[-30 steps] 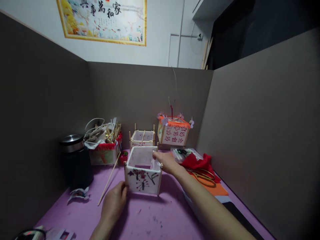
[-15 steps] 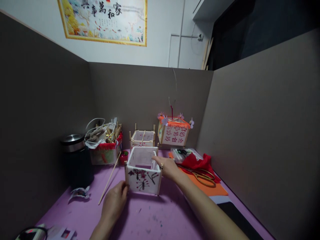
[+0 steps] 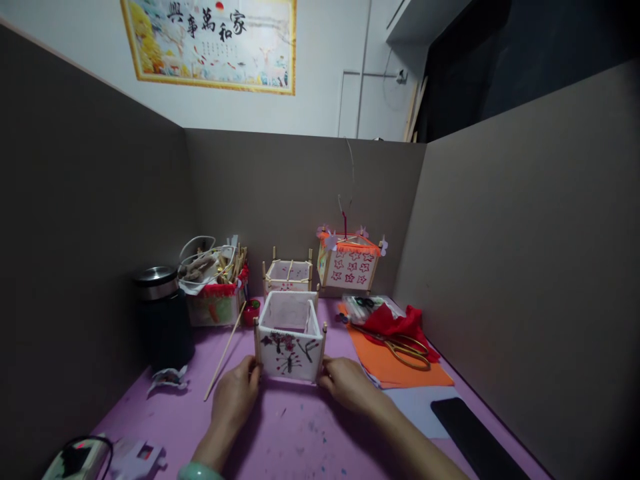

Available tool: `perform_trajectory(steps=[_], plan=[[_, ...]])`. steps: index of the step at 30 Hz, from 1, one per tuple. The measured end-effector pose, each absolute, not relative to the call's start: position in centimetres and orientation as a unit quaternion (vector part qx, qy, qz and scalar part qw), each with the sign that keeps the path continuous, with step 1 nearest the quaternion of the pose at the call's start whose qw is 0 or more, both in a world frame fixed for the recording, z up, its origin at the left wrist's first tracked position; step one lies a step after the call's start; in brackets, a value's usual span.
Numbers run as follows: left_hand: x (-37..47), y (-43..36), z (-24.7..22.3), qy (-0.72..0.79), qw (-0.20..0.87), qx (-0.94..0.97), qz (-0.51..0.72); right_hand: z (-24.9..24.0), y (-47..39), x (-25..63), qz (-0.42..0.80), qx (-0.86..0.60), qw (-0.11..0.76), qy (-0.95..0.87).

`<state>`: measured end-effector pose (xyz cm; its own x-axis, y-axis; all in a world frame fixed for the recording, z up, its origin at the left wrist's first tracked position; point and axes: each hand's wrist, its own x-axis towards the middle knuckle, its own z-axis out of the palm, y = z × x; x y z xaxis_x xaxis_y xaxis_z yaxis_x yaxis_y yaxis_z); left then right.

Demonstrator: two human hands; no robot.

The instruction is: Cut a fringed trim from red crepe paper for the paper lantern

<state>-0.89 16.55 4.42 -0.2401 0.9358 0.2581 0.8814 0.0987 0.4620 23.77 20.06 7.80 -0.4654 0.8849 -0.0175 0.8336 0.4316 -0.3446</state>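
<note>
A square white paper lantern (image 3: 291, 357) with thin wooden corner posts stands upright before me, its top uncovered. Dark branches and red blossoms are painted on its near side. My left hand (image 3: 234, 397) grips the lower left corner post, thumb and fingers closed around it. At the lower right corner, my right hand (image 3: 347, 385) pinches the opposite post, its fingertips partly hidden. Just behind stands a second lantern frame (image 3: 289, 270) with sticks across its top, partly covered by the near one.
A finished lantern (image 3: 353, 267) with orange trim hangs at the back right. Gold-handled scissors (image 3: 407, 351) and red cloth (image 3: 393, 325) lie on orange sheets (image 3: 400, 377). Leftward are a dark flask (image 3: 163, 327), a filled craft box (image 3: 215, 307), a thin stick (image 3: 223, 357) and a red cup (image 3: 251, 313).
My right hand has come out from the lantern's inner right side and down to its lower right corner. My left hand stays at the left post. The view has shifted slightly.
</note>
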Motion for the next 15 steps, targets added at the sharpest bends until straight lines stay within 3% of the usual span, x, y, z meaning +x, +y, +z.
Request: perform_trajectory(steps=[15], plan=[[-0.4,16.6,4.1,0.734,0.054,0.604,0.305,5.8,21.6,22.7,0.126,-0.543,0.135,-0.819]])
